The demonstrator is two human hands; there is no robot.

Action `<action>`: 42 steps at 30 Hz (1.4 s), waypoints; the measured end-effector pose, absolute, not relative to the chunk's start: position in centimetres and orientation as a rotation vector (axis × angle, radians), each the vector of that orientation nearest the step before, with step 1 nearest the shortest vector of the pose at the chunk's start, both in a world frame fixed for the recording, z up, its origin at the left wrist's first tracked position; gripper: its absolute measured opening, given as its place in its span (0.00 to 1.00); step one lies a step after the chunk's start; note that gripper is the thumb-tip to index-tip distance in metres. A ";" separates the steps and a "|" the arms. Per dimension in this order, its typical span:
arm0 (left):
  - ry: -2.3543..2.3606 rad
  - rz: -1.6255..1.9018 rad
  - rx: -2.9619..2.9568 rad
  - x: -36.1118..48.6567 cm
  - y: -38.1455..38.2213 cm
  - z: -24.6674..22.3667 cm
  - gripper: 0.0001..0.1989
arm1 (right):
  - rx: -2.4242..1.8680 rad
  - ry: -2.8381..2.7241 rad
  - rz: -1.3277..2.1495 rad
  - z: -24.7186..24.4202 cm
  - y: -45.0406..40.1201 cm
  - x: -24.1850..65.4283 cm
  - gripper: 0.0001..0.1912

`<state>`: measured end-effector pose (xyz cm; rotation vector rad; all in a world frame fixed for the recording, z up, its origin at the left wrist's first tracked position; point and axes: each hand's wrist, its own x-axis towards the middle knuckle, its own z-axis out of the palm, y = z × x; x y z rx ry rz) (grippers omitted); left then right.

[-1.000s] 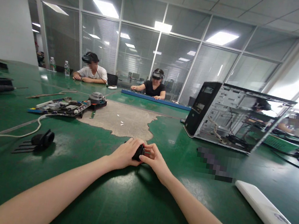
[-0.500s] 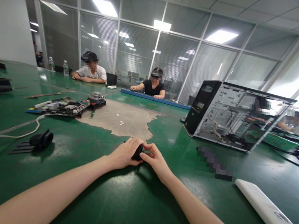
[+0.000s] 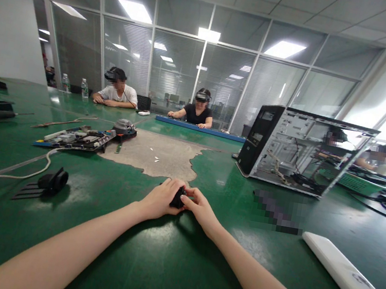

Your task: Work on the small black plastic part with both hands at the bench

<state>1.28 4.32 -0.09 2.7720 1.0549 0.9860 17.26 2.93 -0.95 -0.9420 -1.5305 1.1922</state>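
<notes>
Left hand [image 3: 162,200] and right hand [image 3: 201,208] hold a black part [image 3: 177,198] left of the computer case [image 3: 263,137]; handling seems underway, next needing steadiness.

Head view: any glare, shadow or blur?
Head view: pale glare marks the glossy green tabletop; head view: shadows lie below the bare left hand and bare right hand; head view, right side: coarse pixelation masks the dark elongated object.

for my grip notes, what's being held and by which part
A small black object: the left hand covers its left side, the right hand has fingertips at its right edge. Finer detail is hidden.
</notes>
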 end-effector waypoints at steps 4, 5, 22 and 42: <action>1.084 0.970 2.770 1.3 4.3 0.0 0.25 | -0.868 -1.527 1.253 -0.5 2.5 17.3 0.18; 1.083 0.970 2.768 1.3 4.2 0.0 0.25 | -0.867 -1.524 1.257 -0.4 2.4 17.2 0.17; 1.076 0.972 2.776 1.3 4.2 0.0 0.25 | -0.865 -1.540 1.267 -0.1 2.4 17.4 0.18; 1.072 0.927 2.711 1.4 4.3 0.2 0.25 | -0.832 -1.603 1.150 -0.6 2.3 17.5 0.15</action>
